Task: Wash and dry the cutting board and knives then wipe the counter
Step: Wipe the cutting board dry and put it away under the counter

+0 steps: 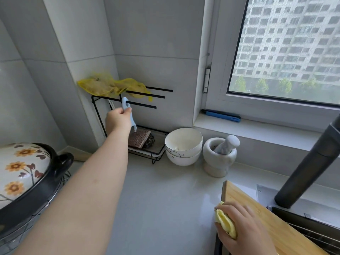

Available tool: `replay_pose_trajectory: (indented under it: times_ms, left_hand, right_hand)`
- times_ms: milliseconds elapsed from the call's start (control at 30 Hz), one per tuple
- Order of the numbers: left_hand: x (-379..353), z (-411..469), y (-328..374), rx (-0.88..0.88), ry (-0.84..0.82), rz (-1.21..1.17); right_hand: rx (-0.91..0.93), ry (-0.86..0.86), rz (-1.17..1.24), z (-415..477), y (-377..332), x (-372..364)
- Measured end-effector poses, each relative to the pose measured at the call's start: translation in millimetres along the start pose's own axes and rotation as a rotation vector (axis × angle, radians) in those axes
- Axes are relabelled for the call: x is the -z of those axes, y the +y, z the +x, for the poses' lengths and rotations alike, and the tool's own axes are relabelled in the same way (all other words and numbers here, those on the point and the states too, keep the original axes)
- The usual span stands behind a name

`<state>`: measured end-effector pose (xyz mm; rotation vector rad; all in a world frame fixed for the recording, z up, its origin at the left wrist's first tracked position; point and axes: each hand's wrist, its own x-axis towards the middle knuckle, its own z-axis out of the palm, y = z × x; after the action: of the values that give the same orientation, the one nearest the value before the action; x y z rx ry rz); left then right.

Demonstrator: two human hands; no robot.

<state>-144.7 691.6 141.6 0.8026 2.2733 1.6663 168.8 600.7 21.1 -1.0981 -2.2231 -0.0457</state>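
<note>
Cutting board [261,216] lies under my right hand [244,229], whose fingers curl round a yellow cloth [225,222] at its left edge.
The board's length stretches rightward from that grip; my left hand [117,119], well apart, pinches a light blue utensil [126,107] on a rack rod [143,105].

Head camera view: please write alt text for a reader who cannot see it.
The left hand holds a light blue peeler against a bar of the black rack, while the right hand grips a yellow cloth at the edge of the cutting board. White bowls and a mortar stand on the counter.
</note>
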Motion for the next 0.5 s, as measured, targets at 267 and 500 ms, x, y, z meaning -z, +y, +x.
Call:
replay_pose_trajectory:
  times_ms: [267,500]
  left_hand:
    - [6,14,-7,0.042,-0.001,0.054]
    - [11,-14,-12,0.108,0.087,-0.033]
  right_hand:
    - [0.011,0.011,0.019,2,-3,1]
    - [-0.071,-0.133,0.020,3,-13,16]
